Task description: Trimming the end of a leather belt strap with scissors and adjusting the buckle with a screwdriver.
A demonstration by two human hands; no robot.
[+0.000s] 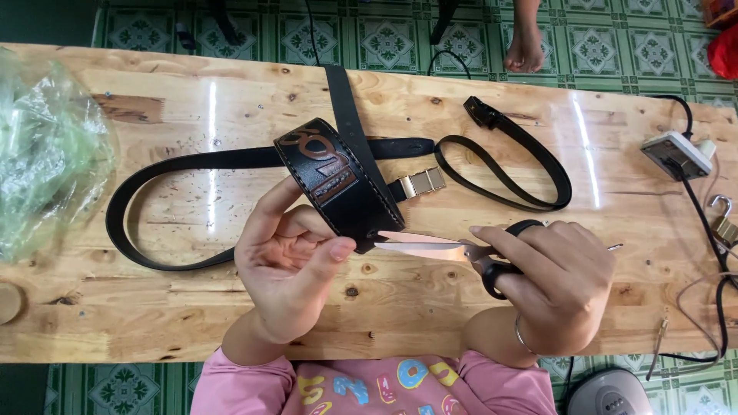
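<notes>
Your left hand (288, 269) pinched the black belt (338, 180) end, its strip running far-to-near; your right hand (553, 277) gripped scissors (430, 244), fingers closed, blades pointing left at it

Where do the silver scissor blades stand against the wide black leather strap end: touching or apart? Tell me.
Touching. The head view shows the silver scissor blades meeting the cut edge of the wide black leather strap end, which the left hand pinches; the right hand holds the scissors.
</notes>
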